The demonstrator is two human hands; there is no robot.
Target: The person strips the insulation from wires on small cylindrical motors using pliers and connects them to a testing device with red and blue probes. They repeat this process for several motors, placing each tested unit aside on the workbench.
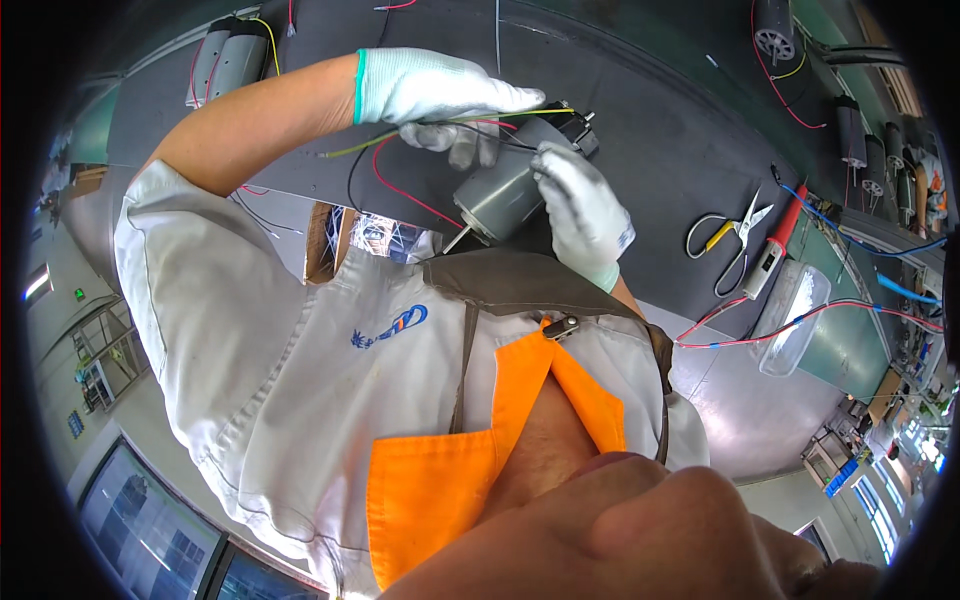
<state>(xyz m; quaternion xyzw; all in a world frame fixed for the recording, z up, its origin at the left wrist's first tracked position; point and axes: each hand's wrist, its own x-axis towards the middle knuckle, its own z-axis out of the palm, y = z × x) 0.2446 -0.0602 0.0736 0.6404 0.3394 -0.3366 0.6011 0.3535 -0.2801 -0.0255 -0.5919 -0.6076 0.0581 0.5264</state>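
White-gloved left hand half closed about thin yellow-green wire. White-gloved right hand curled against grey cylindrical motor (whether either grips, cannot tell).

A grey cylindrical motor is positioned obliquely at the bench's near edge, with the metal shaft directed toward that edge and the black end cap away. Yellow-green wire, red wire and black wire are trailed leftward.

Right of the right hand, scissors with a yellow grip lie on the dark tabletop, beside a red-and-white handheld tool and a clear plastic tray. Two grey motors sit left of the left hand.
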